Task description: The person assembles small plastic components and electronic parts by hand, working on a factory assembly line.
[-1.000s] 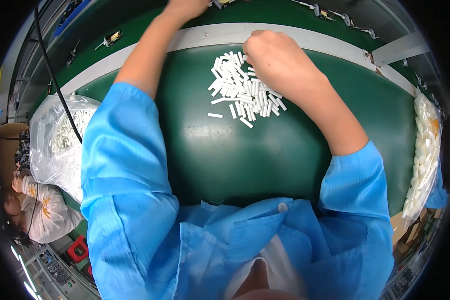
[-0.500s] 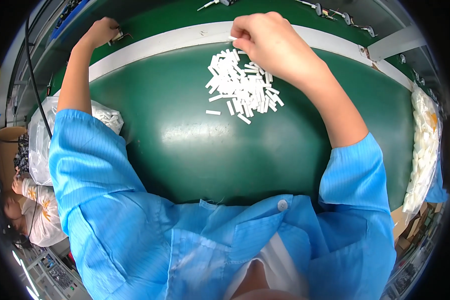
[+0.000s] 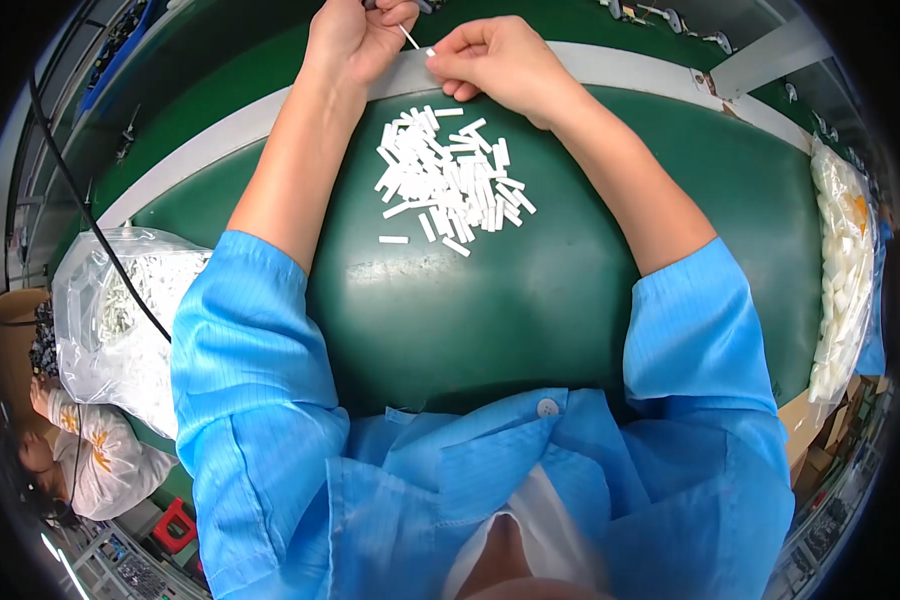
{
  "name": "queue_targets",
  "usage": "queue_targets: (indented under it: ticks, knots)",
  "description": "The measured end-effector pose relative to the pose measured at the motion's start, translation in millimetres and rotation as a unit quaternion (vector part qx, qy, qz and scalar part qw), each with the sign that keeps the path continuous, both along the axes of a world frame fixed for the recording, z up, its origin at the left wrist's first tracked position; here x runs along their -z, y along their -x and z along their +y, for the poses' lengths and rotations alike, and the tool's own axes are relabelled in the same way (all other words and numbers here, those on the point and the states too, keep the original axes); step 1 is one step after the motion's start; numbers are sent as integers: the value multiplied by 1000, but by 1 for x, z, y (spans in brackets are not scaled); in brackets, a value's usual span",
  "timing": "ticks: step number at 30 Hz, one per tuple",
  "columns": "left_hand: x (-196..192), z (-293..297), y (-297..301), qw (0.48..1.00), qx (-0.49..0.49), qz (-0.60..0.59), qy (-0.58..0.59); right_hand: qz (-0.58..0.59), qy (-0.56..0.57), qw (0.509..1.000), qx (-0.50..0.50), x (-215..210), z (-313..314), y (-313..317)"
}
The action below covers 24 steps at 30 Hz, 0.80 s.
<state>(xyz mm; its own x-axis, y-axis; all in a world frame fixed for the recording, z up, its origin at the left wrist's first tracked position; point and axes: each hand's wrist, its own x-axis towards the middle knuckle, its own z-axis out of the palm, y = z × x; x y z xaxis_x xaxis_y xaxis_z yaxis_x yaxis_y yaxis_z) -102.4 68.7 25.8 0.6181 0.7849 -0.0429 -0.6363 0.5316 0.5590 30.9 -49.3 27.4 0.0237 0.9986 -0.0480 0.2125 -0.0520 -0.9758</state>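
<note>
At the far edge of the table my left hand (image 3: 358, 38) is closed around a small dark part, mostly hidden by the fingers. A thin white shaft or wire (image 3: 408, 37) sticks out of it toward the other hand. Just right of it, my right hand (image 3: 495, 60) pinches a short white tube (image 3: 430, 53) between thumb and fingers. The tube's end is close to the thin white shaft; whether they touch I cannot tell. Nearer to me, a loose pile of short white tubes (image 3: 448, 175) lies on the green table mat (image 3: 490, 320).
A white ledge (image 3: 640, 68) runs behind the pile, with several small parts (image 3: 670, 18) beyond it. Clear plastic bags of white pieces lie left (image 3: 135, 310) and right (image 3: 842, 270). A black cable (image 3: 80, 210) hangs at left, near another person (image 3: 110, 460).
My left hand has come from the far left to the middle with the small part. My right hand has shifted slightly left with the tube. The view has turned a little.
</note>
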Motion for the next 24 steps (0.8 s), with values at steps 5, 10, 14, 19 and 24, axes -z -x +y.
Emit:
queue_targets:
  ticks: [5,10,14,19,24]
  knots:
    - [-8,-11,-6,999,-35,-7,15,-18,-9,999,25,-4,-2,6]
    - [-7,-14,-5,999,-53,9,10,12,-22,1000,3,1,2,3]
    - [-10,-40,-17,991,-87,99,-22,164,1,983,79,-1,6,3]
    - [-4,-53,-26,986,-114,112,-42,-9,-105,979,172,-14,-5,4]
    - [-2,-58,-25,981,-122,139,-62,-291,-420,853,107,-22,-14,2]
